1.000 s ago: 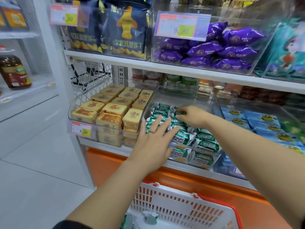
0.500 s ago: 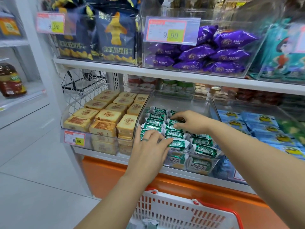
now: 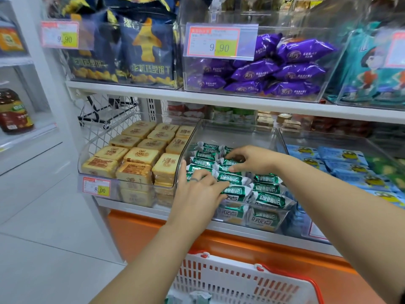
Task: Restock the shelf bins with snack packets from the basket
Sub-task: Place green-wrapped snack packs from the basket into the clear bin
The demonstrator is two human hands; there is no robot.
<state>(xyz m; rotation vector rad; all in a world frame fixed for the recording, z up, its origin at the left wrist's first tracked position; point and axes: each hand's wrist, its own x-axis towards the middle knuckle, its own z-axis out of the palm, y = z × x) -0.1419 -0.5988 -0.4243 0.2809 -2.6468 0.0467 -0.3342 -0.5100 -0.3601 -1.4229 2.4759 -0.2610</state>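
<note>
Green and white snack packets (image 3: 266, 189) lie in rows in a clear shelf bin (image 3: 236, 132) on the lower shelf. My left hand (image 3: 198, 196) rests over the bin's front left part, fingers curled onto a green packet there. My right hand (image 3: 252, 160) reaches deeper into the bin, its fingertips pinching a green packet in the middle rows. A white basket with red trim (image 3: 245, 279) stands below the shelf; a few packets show at its bottom left corner.
A bin of yellow biscuit packs (image 3: 135, 154) sits to the left, a bin of blue packets (image 3: 350, 167) to the right. Above are bins of purple packets (image 3: 285, 71) and dark blue bags (image 3: 135, 51). An orange shelf base (image 3: 153, 235) runs under the bins.
My left hand has curled its spread fingers down onto the front packets. My right hand shifted slightly within the middle rows. The view has moved closer and a little left.
</note>
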